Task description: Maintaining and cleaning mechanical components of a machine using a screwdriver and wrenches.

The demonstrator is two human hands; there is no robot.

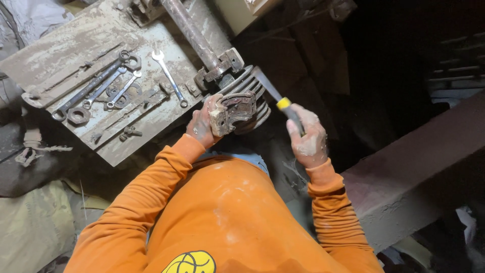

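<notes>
Rusty, mud-caked metal part (231,112) is what my left hand (202,125) has clamped by its edge, pressed right up against the finned cylinder (252,91) behind it. My right hand (307,136) is closed tight round the black grip of a chisel (275,98) with a yellow band, blade tip resting on the fins. Further left, a dirty metal plate (76,45) carries several spanners (101,86), one lone wrench (169,76) and a big nut (78,116). Only sign-like thing around: a round yellow logo (191,263) on my orange shirt, bottom centre.
</notes>
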